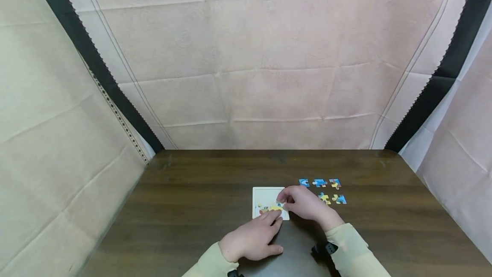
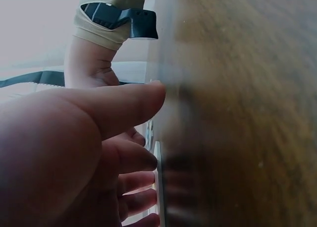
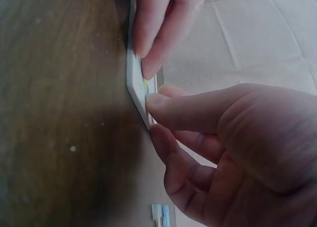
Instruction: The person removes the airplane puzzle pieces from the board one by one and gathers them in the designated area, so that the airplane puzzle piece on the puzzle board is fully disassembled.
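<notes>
A white square puzzle board (image 1: 265, 192) lies on the table, with colourful puzzle pieces (image 1: 264, 208) fitted along its near part. My left hand (image 1: 253, 236) is stretched out from the near side, fingertips resting on the board's near edge and the pieces there, thumb out to the side. At the board's right side, my right hand (image 1: 305, 204) pinches a puzzle piece between thumb and curled fingers, low against the board. Most of that piece is hidden by the fingers. In the right wrist view the thumb (image 3: 173, 108) sits right at the board's surface, close to the left fingertips (image 3: 143, 48).
Several loose blue and yellow puzzle pieces (image 1: 319, 182) lie in two rows right of the board, partly behind the right hand. The brown wooden table (image 1: 184, 208) is enclosed by pale cloth walls (image 1: 269, 76). Dark wrist devices (image 1: 324, 249) sit at both sleeves.
</notes>
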The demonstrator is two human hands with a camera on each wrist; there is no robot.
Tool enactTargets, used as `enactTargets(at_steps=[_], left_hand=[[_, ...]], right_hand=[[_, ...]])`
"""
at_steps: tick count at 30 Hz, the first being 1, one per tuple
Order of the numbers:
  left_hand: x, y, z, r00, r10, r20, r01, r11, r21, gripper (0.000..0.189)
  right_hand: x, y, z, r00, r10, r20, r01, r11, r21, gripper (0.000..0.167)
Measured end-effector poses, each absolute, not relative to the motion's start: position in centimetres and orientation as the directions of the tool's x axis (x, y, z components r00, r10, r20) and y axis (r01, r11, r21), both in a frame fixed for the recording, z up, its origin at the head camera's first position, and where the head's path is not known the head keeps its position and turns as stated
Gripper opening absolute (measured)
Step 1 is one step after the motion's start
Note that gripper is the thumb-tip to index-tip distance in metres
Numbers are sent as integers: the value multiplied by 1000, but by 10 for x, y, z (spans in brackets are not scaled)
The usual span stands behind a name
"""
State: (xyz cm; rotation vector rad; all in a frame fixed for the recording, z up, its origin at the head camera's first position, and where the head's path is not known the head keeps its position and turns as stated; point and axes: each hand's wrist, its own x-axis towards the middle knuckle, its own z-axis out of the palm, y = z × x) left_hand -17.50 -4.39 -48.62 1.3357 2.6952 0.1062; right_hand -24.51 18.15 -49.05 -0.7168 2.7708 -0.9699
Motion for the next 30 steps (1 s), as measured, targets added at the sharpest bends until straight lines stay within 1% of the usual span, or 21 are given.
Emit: enactTargets(at_steps=[6,11,15,24,30], left_hand=[[-176,-51,-485,-583,807,-97,785,590,186,73],[-175,-60,-481,-604,789,-111,765,613,198,73],[-172,-66,-479,-616,780,-111,758,626,185,73],[-168,-65,-481,-615,785,-80,775,620,124,72],[-167,-64,-484,-619,781,-77,773,624,116,73]], right_hand=[[-243,179,-492,-893,-450,20,-363,692,-624,18],[-244,178,-490,-901,-434,9,-344,703,-622,19],[-245,178,-490,-908,-419,-7,-327,717,-616,19],[-245,178,-490,-912,-410,-8,-324,732,-599,18],[-245,177,-491,-914,-406,-21,-313,736,-601,19]])
